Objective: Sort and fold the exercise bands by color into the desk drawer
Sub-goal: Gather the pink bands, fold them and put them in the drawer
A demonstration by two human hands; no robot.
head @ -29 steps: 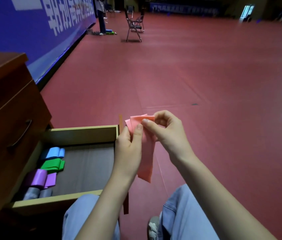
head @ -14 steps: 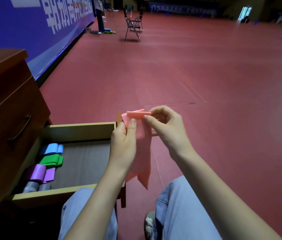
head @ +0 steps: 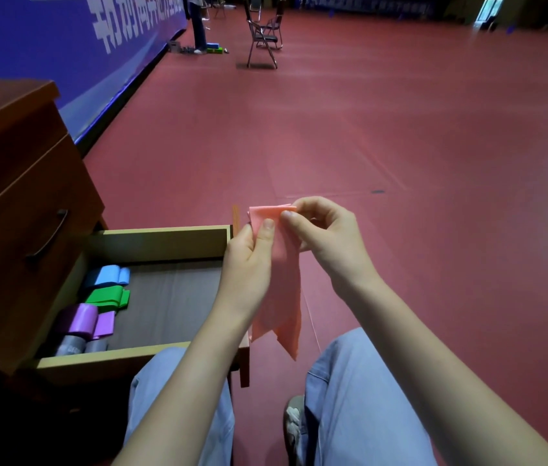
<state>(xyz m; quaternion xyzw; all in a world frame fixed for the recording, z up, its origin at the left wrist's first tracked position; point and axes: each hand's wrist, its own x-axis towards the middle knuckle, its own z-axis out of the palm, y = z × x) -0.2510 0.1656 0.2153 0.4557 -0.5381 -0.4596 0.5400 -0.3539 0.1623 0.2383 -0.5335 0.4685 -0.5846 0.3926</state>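
Red sports floor [head: 400, 163] all round, open drawer [head: 161, 237] by our left knee, with the pink band [head: 282, 280] held in the air mid-fold.
We have the left grip [head: 249, 264] pinching the folded top edge, thumb in front. Our right grip [head: 326, 237] pinches the same edge just beside it, so both are clamped on the band. Its long tail hangs loose and uneven above the gap between our knees. Risks as we judge them:
- If either pinch eases, the stretchy layers could slide and leave a crooked fold.
- The tail could spring open on the way over.
- The blue band [head: 108, 275], green band [head: 108, 295], purple band [head: 84, 319] and grey band [head: 71, 344] sit in a row inside the drawer. A careless drop could muddle the colours.
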